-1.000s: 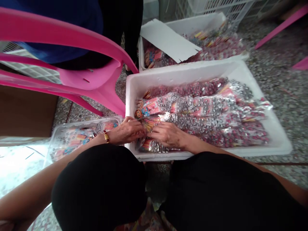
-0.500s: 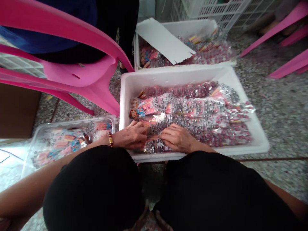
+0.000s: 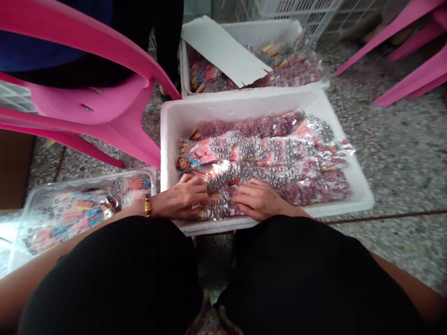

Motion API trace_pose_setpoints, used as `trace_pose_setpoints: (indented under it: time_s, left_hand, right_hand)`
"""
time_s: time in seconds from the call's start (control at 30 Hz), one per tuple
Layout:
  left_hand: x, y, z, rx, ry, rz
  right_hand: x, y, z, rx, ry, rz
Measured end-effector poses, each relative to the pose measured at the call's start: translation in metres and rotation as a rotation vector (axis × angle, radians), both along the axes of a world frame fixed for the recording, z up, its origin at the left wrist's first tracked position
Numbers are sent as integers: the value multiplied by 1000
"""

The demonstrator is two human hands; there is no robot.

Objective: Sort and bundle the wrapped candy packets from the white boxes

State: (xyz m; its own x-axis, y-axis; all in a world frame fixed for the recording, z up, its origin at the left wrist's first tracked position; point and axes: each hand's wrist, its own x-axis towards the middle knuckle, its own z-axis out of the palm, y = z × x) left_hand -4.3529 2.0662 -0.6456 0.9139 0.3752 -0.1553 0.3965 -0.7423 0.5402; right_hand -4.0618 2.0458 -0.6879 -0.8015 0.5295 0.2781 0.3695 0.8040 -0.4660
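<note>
A white foam box in front of my knees holds rows of clear plastic packets with pink, yellow and silver-patterned contents. At its near left corner, my left hand is closed, its curled fingers at the left end of a packet in the nearest row. My right hand presses closed fingers on the other end of that packet. Its fingertips are partly hidden, as are those of the left. Packets with a cartoon figure lie just beyond the left hand.
A clear plastic tub of similar packets stands at the left. Behind the box is another foam box with a white board across it. A person sits on a pink chair. White crates stand behind.
The whole view has shifted, so the boxes appear further left. My hands have moved slightly apart over the near packet, and more of its surface shows between them.
</note>
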Motion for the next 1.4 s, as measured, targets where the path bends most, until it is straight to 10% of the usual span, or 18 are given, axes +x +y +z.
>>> trace_pose_setpoints:
  time_s: [0.37,1.4]
  left_hand:
    - [-35,-4,16,5,-10,176]
    - [-68,-14,4,-7,13,308]
  right_hand:
    - [-69,12,0,42,-79,239]
    - [-108,13,5,17,-118,263]
